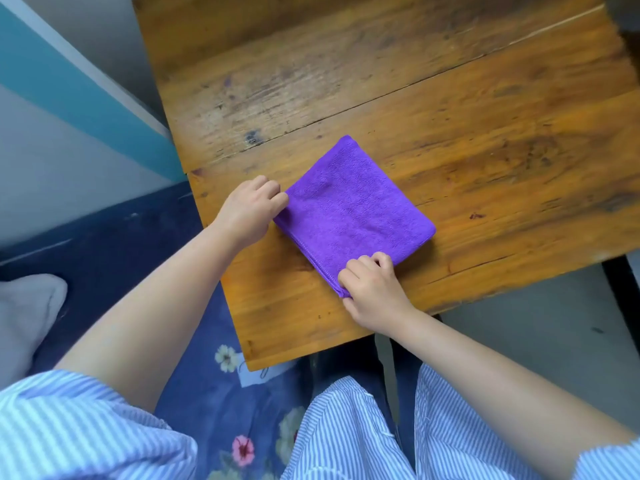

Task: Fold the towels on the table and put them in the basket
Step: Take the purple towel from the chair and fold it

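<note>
A purple towel (353,206), folded into a small square, lies flat on the wooden table (450,109) near its front left part. My left hand (247,209) pinches the towel's left corner with curled fingers. My right hand (372,289) pinches the towel's near corner at the hemmed edge. No basket is in view.
The table's left edge runs close to a teal and white wall (69,98). A blue floral cloth (221,393) covers the seat below me, and a grey cushion (27,317) lies at the left. Grey floor (536,334) shows beyond the table's near right edge.
</note>
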`<state>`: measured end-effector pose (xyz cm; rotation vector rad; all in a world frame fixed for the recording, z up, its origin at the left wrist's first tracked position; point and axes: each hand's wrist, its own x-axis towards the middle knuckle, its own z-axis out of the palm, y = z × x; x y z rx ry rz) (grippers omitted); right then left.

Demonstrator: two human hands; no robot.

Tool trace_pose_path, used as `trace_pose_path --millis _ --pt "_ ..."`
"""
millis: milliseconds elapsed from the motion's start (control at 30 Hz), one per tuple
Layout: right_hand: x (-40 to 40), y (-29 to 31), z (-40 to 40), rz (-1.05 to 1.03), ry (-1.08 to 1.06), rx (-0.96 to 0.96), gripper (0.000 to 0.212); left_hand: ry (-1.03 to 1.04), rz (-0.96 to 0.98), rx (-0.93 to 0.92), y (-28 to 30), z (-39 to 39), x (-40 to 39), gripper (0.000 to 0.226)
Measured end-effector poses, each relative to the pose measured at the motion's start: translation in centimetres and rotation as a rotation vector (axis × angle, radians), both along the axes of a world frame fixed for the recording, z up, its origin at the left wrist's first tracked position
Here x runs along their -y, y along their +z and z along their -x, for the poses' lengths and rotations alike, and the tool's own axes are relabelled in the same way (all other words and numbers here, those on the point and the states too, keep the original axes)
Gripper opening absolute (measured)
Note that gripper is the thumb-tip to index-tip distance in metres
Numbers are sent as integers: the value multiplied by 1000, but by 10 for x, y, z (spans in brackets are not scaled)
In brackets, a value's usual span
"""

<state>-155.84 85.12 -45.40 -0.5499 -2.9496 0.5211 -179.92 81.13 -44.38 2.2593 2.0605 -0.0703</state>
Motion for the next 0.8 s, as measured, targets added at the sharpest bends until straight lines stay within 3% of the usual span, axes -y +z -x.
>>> trace_pose_path --millis 133,200,233,333,433,533,667,800 --pt "-9 0 -13 154 87 -6 17 171 44 54 -2 -8 11 34" --pt "-24 11 -17 240 57 -81 17 335 -61 118 -4 -17 23 20" --pt "-35 17 -18 256 13 -129 18 434 -151 149 -5 -25 28 25" --pt "-75 28 -2 210 -88 -232 32 721 -344 301 -9 -66 33 33" --pt "-105 29 32 53 -79 -156 39 793 -421 454 -13 -115 24 33" --pt "-116 17 67 -110 127 8 41 806 -334 425 -20 -144 12 41" --pt "-122 -4 80 -234 341 224 46 930 -78 276 -36 -156 6 57" --pt "-128 -12 76 -133 335 255 54 917 -79 219 -49 -154 16 65"
